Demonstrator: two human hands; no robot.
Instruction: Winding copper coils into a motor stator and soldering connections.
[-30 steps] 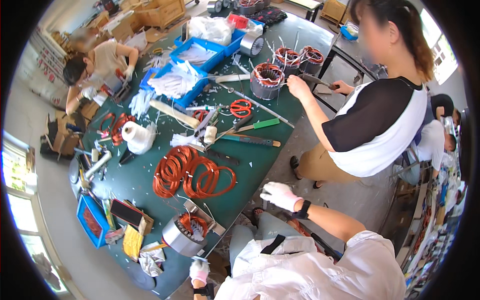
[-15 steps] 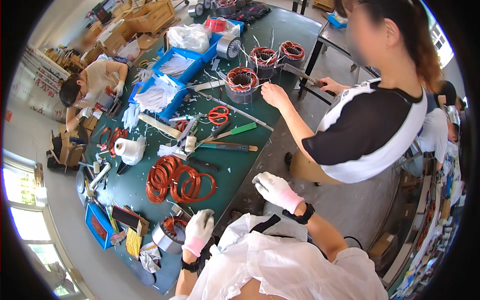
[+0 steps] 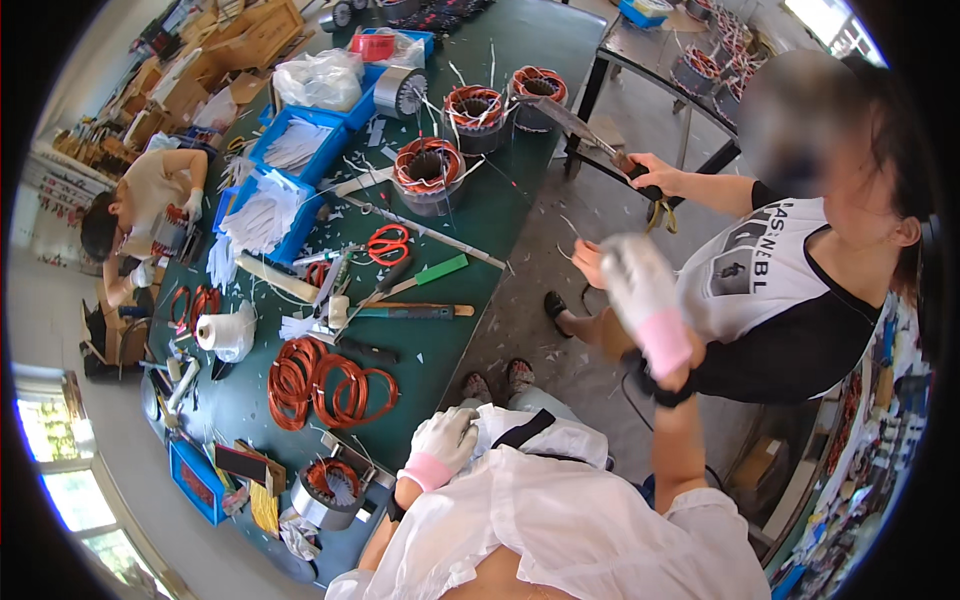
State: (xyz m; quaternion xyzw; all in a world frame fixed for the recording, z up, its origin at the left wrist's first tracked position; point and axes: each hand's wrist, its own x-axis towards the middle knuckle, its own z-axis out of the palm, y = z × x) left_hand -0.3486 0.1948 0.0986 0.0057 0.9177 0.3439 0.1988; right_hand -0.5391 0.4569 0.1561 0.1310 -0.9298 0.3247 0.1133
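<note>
My right hand (image 3: 645, 290), in a white glove with a pink cuff, is raised beside a co-worker's hand (image 3: 587, 262). It is smeared by motion, so its fingers do not show clearly. My left hand (image 3: 442, 440), gloved alike, rests on the pale cloth over my lap, fingers loosely bent and nothing seen in them. On the table left of it stands a motor stator (image 3: 330, 492) with copper windings. Coils of red-brown copper wire (image 3: 295, 385) lie beyond. The co-worker's other hand (image 3: 652, 175) grips a long metal-bladed tool (image 3: 572, 125) with a dark handle.
Wound stators (image 3: 428, 178) stand along the table's far right side. Blue trays (image 3: 290, 235) hold white paper strips. Red-handled scissors (image 3: 388, 244), a hammer (image 3: 410, 312) and a thread spool (image 3: 222, 332) lie mid-table. The co-worker stands close at right; another person (image 3: 160, 195) works at far left.
My right hand has risen up and rightward toward the co-worker. My left hand has moved from beside the stator to my lap. The co-worker has turned toward me, drawing a hand back from the stators.
</note>
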